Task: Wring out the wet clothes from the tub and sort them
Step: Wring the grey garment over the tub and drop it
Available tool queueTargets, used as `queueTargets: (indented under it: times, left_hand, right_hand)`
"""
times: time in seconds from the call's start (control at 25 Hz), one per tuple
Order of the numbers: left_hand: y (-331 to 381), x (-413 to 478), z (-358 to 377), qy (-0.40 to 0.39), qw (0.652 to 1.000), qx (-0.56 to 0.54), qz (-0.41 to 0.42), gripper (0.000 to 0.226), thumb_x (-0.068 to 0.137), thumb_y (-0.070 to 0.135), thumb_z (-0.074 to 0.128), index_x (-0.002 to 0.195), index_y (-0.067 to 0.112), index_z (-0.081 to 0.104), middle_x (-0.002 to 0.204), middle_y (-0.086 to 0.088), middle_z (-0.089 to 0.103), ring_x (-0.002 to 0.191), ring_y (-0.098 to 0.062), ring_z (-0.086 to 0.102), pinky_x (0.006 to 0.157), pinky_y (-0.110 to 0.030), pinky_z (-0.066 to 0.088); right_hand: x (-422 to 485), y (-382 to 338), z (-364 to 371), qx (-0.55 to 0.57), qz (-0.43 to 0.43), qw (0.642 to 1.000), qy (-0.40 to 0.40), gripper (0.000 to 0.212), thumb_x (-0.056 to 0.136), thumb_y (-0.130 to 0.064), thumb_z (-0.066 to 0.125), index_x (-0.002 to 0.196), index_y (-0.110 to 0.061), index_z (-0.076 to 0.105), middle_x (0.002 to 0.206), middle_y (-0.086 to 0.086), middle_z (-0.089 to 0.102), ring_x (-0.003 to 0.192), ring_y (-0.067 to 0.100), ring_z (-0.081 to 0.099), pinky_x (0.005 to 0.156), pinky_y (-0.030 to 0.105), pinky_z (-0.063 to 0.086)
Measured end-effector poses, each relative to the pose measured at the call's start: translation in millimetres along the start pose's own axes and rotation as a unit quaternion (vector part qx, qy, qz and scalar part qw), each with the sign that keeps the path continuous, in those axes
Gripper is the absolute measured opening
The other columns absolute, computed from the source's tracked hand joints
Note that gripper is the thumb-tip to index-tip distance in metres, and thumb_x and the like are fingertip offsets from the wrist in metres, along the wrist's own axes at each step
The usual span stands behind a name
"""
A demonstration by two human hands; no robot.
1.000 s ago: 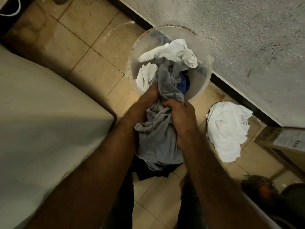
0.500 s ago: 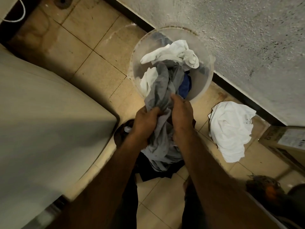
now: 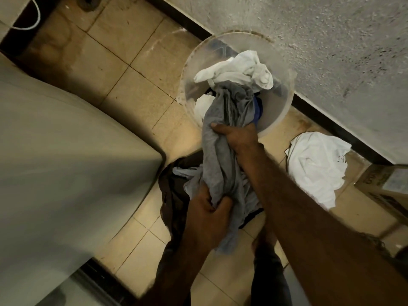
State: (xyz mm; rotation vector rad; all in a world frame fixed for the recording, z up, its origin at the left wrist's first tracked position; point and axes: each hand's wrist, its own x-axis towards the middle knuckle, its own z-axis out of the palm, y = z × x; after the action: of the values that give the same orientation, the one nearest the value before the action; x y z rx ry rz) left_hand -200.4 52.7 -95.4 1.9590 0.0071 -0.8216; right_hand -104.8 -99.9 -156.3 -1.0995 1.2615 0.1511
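Fingers [image 3: 217, 127] of the right hand [image 3: 237, 135] are curled round the upper stretch of a grey garment [image 3: 220, 164], bunching it just at the near rim of the tub [image 3: 284, 107]. Nearer in the scene, the left hand [image 3: 207, 215] grips the lower part of the same cloth, thumb and fingers closed on a gathered fold, so the garment runs as a loose rope between the two fists. Its far end lies in the tub, draped over the rim; its near end hangs below the left hand.

The translucent round tub stands on the tiled floor [image 3: 132, 51] against a rough grey wall [image 3: 331, 51]. Inside it, white clothes [image 3: 242, 71] lie at the far side, touching the grey cloth, and a blue piece [image 3: 258, 109] shows just right of it. On the floor to the right of the tub sits a white pile [image 3: 315, 164], apart from the hands. A dark garment [image 3: 174, 195] lies on the tiles under the grey one, left of the left hand. A cardboard box [image 3: 386, 180] stands at the right edge, and a large pale surface [image 3: 66, 151] fills the left.
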Motion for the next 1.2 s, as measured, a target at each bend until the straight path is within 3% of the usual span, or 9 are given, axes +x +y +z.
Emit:
queueTargets:
  times: [0.12,0.28,0.4,0.52,0.68,0.8,0.96,1.08,1.2]
  left_hand:
    - [1.6,-6.9,5.7,-0.038,0.999,0.022,0.028,0.030,0.086,0.036,0.053,0.104,0.017,0.068,0.087,0.009,0.070,0.083,-0.009,0.068,0.079,-0.031,0.057]
    - [5.7,8.4,2.4,-0.113,0.975,-0.185,-0.054,0.042,0.088,0.041,0.061,0.130,0.037,0.056,0.126,0.006,0.067,0.123,-0.013,0.060,0.103,-0.031,0.049]
    - [24.2,30.6,5.2,-0.023,0.973,-0.202,-0.111,0.034,0.099,0.038,0.052,0.131,0.025,0.049,0.117,0.008,0.063,0.121,-0.011,0.059,0.084,-0.007,0.049]
    - [48.4,63.4,2.4,-0.010,0.990,-0.127,-0.066,0.039,0.099,0.041,0.049,0.134,0.024,0.050,0.120,0.010,0.062,0.110,0.003,0.060,0.084,-0.008,0.050]
    - [62.5,108.2,5.1,0.016,0.986,-0.123,-0.111,0.058,0.085,0.036,0.075,0.134,0.016,0.050,0.125,-0.002,0.064,0.110,-0.017,0.065,0.094,-0.035,0.057]
    - [63.3,133.0,6.8,0.030,0.993,-0.084,-0.078,0.054,0.080,0.015,0.080,0.129,0.009,0.059,0.121,-0.006,0.067,0.109,-0.022,0.066,0.094,-0.042,0.057]
    - [63.0,130.7,4.1,0.031,0.996,-0.042,-0.079,0.028,0.086,0.010,0.063,0.112,0.012,0.072,0.099,-0.003,0.074,0.092,-0.017,0.070,0.091,-0.037,0.058]
    - [61.9,110.3,2.6,0.056,0.992,-0.057,-0.102,0.021,0.091,0.010,0.053,0.093,0.013,0.074,0.077,0.002,0.070,0.066,-0.007,0.066,0.066,-0.020,0.056]
    - [50.1,94.0,0.9,0.050,0.990,-0.060,-0.122,0.023,0.093,0.009,0.049,0.086,-0.001,0.068,0.075,-0.009,0.069,0.063,-0.011,0.064,0.056,-0.022,0.052]
  right_hand:
    - [-9.0,-6.2,-2.4,-0.060,-0.003,0.998,-0.011,0.089,0.071,-0.018,0.089,0.147,0.000,0.045,0.147,0.013,0.053,0.131,0.033,0.053,0.112,0.043,0.045]
    - [-16.5,-5.9,-18.5,-0.062,0.031,0.998,0.010,0.049,0.087,-0.012,0.070,0.132,0.004,0.057,0.135,0.020,0.060,0.116,0.034,0.060,0.103,0.043,0.051]
    - [-34.7,3.3,-22.7,0.002,0.072,0.997,-0.008,0.036,0.089,-0.010,0.066,0.121,0.003,0.064,0.123,0.024,0.068,0.083,0.026,0.064,0.076,0.028,0.058]
    - [-53.6,16.1,-20.5,0.015,0.081,0.997,-0.011,0.019,0.095,-0.020,0.066,0.112,-0.011,0.068,0.116,0.011,0.070,0.071,0.011,0.059,0.047,0.007,0.046]
    - [-83.1,26.4,-23.5,0.029,0.082,0.996,0.000,0.017,0.098,-0.026,0.061,0.100,-0.012,0.071,0.106,0.012,0.074,0.088,0.026,0.069,0.073,0.035,0.060]
    - [-99.9,32.9,-28.7,0.041,0.060,0.997,-0.017,0.018,0.094,-0.007,0.060,0.096,0.008,0.070,0.089,0.025,0.068,0.074,0.040,0.063,0.061,0.033,0.056]
    - [-91.9,31.1,-32.4,0.041,0.044,0.998,-0.028,0.046,0.078,-0.033,0.070,0.090,0.011,0.067,0.085,0.032,0.064,0.075,0.046,0.060,0.063,0.030,0.051]
    - [-69.5,26.8,-26.1,0.077,0.036,0.996,-0.007,0.067,0.062,-0.065,0.073,0.108,-0.017,0.077,0.103,0.007,0.078,0.095,0.028,0.074,0.086,0.042,0.060]
    - [-53.9,17.1,-29.1,0.081,0.054,0.995,0.022,0.068,0.076,-0.050,0.078,0.131,-0.013,0.061,0.116,0.010,0.072,0.092,0.024,0.074,0.061,0.028,0.061]
